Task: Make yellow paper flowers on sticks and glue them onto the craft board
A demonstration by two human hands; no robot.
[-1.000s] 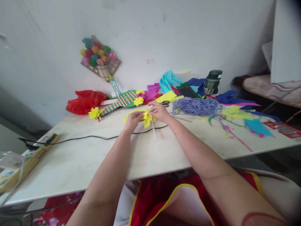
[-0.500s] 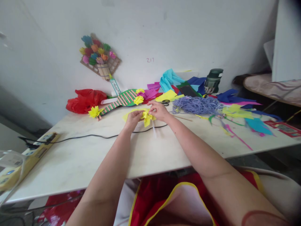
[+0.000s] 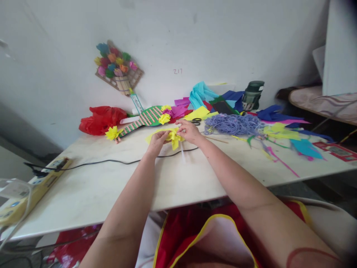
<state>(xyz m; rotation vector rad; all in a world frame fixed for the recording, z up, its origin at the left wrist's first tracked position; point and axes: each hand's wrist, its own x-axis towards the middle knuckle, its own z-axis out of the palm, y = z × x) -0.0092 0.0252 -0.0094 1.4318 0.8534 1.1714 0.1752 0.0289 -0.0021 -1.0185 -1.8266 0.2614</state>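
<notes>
Both my hands meet over the middle of the white table on a small yellow paper flower. My left hand pinches the flower's left side with closed fingers. My right hand pinches its top right petals, fingers bent together. A thin white stick hangs down from the flower onto the table. A yellow paper sheet lies under the hands.
A black cable runs from a yellow power strip on the left toward the hands. Behind lie a green striped racket with paper flowers, a red bag, scissors, purple yarn, coloured paper scraps and a green jar.
Almost nothing differs; both hands stay on the yellow flower, with the fingers shifting only slightly.
</notes>
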